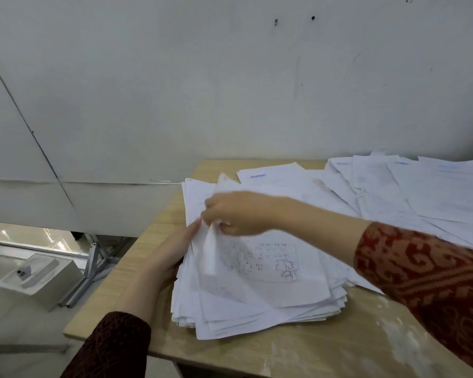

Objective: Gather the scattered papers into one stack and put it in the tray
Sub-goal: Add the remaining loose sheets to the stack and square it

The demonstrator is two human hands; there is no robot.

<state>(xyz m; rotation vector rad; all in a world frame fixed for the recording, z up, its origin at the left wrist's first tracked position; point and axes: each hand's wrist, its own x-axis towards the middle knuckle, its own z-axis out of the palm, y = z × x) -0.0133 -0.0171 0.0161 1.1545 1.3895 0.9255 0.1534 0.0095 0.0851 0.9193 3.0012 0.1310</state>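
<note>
A: Dark red patterned sleeves at the bottom edge, both arms out over the pale wood-grain table. Status pls?

B: Partway, I'd say. Thick, ragged stack of white printed sheets sits on the near-left part of the table, edges not squared, corners fanning out at the front.

A: Hands?

B: Left hand lies flat and open vs. the stack's left edge, fingers spread along it, bracing, not clasping anything. Right hand reaches across above the stack's far-left corner, fingers pinched shut on a curled white sheet that hangs down over the top page w/ the printed table and map outline. Blurred there, so can't tell if it's one sheet or two.

A: What's left?

B: Plenty. Loose spread of white papers with blue headings covers the far-right of the table, overlapping, some touching the stack's right side. Those need pulling in, then the whole lot squared up.

A: And the tray?

B: No tray that I can identify. White boxy thing on the floor to the left, can't tell what it is. So gathering maybe half done, squaring and tray step not yet begun, imo.
</note>
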